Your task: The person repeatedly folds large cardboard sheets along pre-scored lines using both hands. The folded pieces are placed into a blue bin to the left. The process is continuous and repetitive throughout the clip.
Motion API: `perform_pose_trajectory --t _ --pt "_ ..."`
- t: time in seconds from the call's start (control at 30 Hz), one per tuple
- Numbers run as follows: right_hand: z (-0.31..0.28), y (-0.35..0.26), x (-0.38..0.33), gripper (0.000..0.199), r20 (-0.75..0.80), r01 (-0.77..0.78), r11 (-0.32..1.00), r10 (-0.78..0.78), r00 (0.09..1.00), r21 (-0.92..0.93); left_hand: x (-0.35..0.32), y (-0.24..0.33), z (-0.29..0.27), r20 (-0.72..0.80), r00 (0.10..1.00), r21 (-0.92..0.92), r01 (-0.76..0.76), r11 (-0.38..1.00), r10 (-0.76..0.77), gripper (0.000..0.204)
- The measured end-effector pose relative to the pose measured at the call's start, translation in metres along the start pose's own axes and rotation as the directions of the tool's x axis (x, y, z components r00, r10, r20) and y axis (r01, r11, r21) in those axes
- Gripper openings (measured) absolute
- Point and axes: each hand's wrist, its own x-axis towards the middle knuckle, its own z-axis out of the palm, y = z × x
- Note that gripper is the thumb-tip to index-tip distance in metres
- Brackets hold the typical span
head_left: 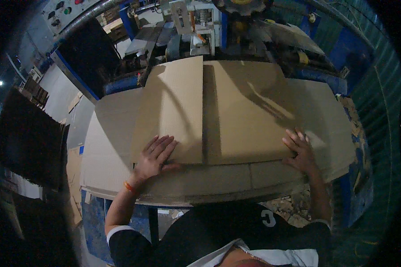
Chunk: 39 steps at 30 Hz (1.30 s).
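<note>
A brown cardboard sheet (pixel 249 129) lies before me with its far edge at the machine. Its left panel (pixel 178 111) is folded over, and a narrow dark gap runs between that panel's edge and the right part. My left hand (pixel 155 158) rests flat on the left panel near the front edge, fingers stretched out. At the sheet's front right corner, my right hand (pixel 300 150) lies with spread fingers, the fingertips on the cardboard and the thumb by the front edge. Underneath is a wider stack of flat cardboard sheets (pixel 214 180), which sticks out on both sides and toward me.
A machine (pixel 205 26) with blue frame parts and metal rollers stands beyond the sheet. A control panel (pixel 69 11) with coloured buttons is at the far left. A dark stack (pixel 29 138) stands on the left. Cardboard scraps (pixel 289 209) lie below the stack, and a green corrugated wall (pixel 387 111) rises at right.
</note>
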Motion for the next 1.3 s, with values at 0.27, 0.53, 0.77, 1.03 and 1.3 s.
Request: perform_pose_trajectory --t 0.27,0.53,0.77,1.03,1.3 --pt "0.024 0.047 0.07 0.061 0.146 -0.209 0.978 0.205 0.968 0.009 0.035 -0.05 0.022 -0.228 0.972 0.079 0.079 0.994 -0.059 0.068" --pt "0.023 0.045 0.128 0.055 -0.375 -0.197 0.98 0.181 0.909 -0.004 0.105 -0.079 0.027 -0.425 0.829 0.171 0.469 0.867 -0.364 0.076" --pt "0.002 0.054 -0.071 0.056 -0.579 -0.62 0.757 0.605 0.546 0.206 -0.081 -0.026 -0.03 -0.72 0.194 -0.01 0.957 0.29 -0.666 0.081" --pt "0.092 0.114 -0.165 0.055 -0.432 -0.886 0.453 0.822 0.371 0.101 -0.171 0.019 0.017 -0.599 -0.252 -0.413 0.91 0.024 -0.76 0.072" --pt "0.107 0.119 -0.132 0.054 -0.568 -0.694 0.664 0.696 0.439 0.279 -0.155 0.007 0.024 -0.692 -0.419 -0.692 0.618 0.374 -0.588 0.053"
